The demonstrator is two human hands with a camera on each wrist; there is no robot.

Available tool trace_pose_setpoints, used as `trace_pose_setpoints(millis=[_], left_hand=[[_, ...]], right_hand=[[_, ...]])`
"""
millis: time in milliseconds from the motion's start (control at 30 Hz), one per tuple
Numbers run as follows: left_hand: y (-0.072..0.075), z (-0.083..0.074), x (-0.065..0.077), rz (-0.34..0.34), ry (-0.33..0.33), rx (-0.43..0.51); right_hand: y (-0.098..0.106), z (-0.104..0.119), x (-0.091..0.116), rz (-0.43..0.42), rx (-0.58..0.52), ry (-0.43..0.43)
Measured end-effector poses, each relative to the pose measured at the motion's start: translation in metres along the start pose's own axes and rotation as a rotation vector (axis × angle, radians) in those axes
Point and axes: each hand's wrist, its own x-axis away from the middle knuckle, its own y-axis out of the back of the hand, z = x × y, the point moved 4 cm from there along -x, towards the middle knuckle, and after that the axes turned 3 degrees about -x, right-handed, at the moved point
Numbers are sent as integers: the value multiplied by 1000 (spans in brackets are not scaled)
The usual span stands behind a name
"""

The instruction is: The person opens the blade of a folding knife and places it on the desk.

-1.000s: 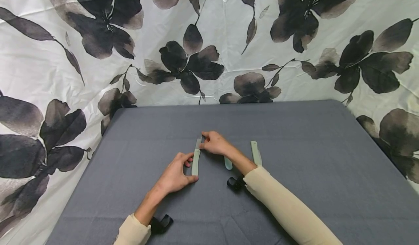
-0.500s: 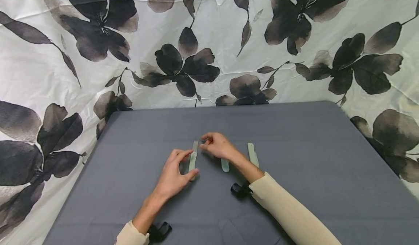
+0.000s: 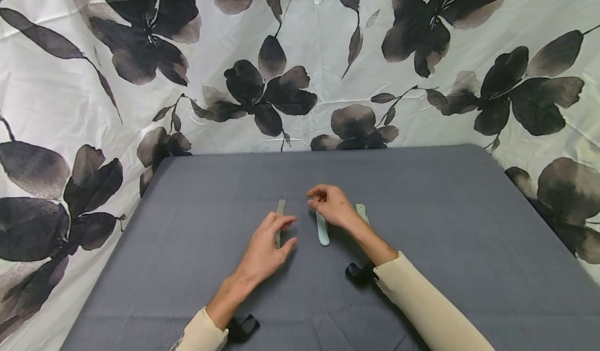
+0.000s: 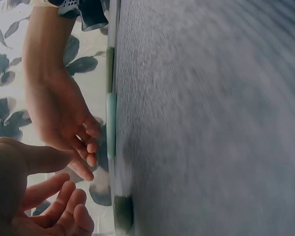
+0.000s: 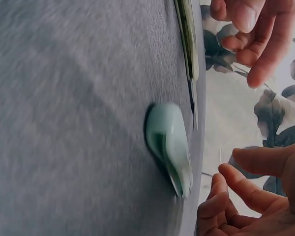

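Observation:
A pale green folding knife [image 3: 278, 240] lies on the table with its blade pointing away; my left hand [image 3: 264, 249] hovers over its handle and hides part of it. The thumb and fingers of that hand are spread and relaxed, holding nothing. To the right lies a mint-green folding knife [image 3: 323, 231], its rounded end nearest me, seen close in the right wrist view [image 5: 169, 142]. Above its far end is my right hand [image 3: 332, 205], fingers loosely bent with nothing in them. Behind the right wrist, another pale green folding knife [image 3: 361, 212] is partly hidden.
A grey cloth covers the table [image 3: 422, 226]. Behind and beside it hangs a white curtain [image 3: 328, 80] with dark flowers. Black wrist straps or mounts [image 3: 360, 274] sit under both wrists.
My right hand has drawn away from the left knife's blade and moved right, above the mint-green knife. My left hand has let go of the handle and lifted slightly, shifting right.

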Motion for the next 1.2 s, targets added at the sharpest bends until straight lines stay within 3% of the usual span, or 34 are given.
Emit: trace_pose_setpoints(millis=[400, 767, 1200], left_hand=[[-21, -10, -12, 98, -21, -10], [-34, -15, -20, 185, 33, 8], [-42, -14, -23, 265, 71, -2]], right_hand=[[13, -9, -1, -24, 120, -3], [16, -12, -3, 126, 221, -37], [14, -13, 1, 129, 233, -91]])
